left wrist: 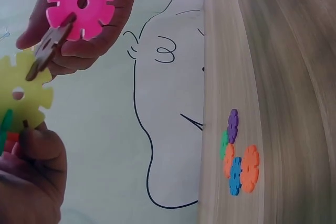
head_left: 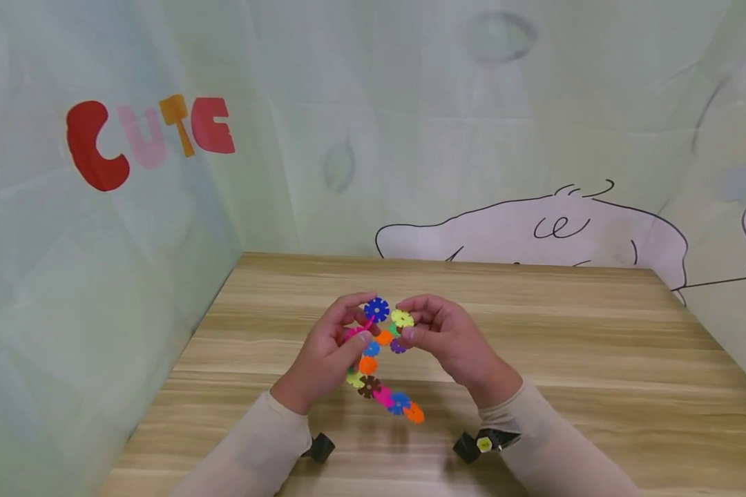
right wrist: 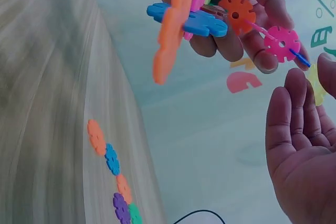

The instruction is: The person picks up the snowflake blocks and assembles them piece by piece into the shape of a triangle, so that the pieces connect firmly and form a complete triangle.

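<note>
Above table [head_left: 534, 331], both hands, left hand [head_left: 323, 355], right hand [head_left: 450, 338], gripping disc chain [head_left: 379, 366]

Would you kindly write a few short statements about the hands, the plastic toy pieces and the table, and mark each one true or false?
1. Both hands hold one chain of coloured snowflake discs above the table. True.
2. The left hand lies flat on the table. False: it is raised and grips the chain.
3. The right hand pinches a yellow disc at the top of the chain. True.
4. The chain's lower end finishes in a green disc. False: it ends in an orange disc.
5. The wall letters spell CUTE. True.
</note>
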Available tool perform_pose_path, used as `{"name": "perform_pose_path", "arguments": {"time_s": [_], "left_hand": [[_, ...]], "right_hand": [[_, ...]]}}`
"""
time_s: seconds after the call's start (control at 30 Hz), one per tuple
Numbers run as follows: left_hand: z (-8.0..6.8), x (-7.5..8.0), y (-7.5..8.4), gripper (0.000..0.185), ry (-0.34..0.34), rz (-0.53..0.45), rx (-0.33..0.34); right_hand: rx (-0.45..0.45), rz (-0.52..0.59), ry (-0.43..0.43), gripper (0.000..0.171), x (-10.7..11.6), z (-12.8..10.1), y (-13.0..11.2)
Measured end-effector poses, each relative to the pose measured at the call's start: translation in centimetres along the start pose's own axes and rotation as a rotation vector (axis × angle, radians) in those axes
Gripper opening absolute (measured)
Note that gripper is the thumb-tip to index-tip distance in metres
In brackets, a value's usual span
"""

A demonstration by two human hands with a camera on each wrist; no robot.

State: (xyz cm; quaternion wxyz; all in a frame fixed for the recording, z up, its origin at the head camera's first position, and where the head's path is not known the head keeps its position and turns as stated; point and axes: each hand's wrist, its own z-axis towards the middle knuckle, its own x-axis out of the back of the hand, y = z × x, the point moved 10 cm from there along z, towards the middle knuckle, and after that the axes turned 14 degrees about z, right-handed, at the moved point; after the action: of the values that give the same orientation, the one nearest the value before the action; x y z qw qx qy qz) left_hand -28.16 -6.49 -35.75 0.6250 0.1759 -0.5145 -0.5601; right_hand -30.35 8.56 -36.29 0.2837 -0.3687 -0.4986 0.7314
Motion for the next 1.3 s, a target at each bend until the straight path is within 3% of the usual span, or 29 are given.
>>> {"name": "perform_pose_path", "arguments": {"time_s": [0.63,0.97,1.17,1.3], "left_hand": [[-0.3,-0.6,0.3,0.049,-0.043,0.006,-0.047],[-0.3,-0.8,-0.2,0.049,-0.068,0.016,-0.010],[-0.1,-0.1,-0.7,0.049,-0.055,0.106,0.055],[0.0,0.5,-1.2,0.049,-0.043,0.110,0.093]], "right_hand": [[-0.032,0.003,-0.021,0.030,-0.8,-0.2,0.3],[-0.008,0.033,-0.061,0.040,-1.1,-0.2,0.7],[-0.042,-0.066,-0.063,0.041,-0.1,0.3,1.5],[-0.154,-0.302,-0.032,0.037,1.4,0.7,3.8]]}}
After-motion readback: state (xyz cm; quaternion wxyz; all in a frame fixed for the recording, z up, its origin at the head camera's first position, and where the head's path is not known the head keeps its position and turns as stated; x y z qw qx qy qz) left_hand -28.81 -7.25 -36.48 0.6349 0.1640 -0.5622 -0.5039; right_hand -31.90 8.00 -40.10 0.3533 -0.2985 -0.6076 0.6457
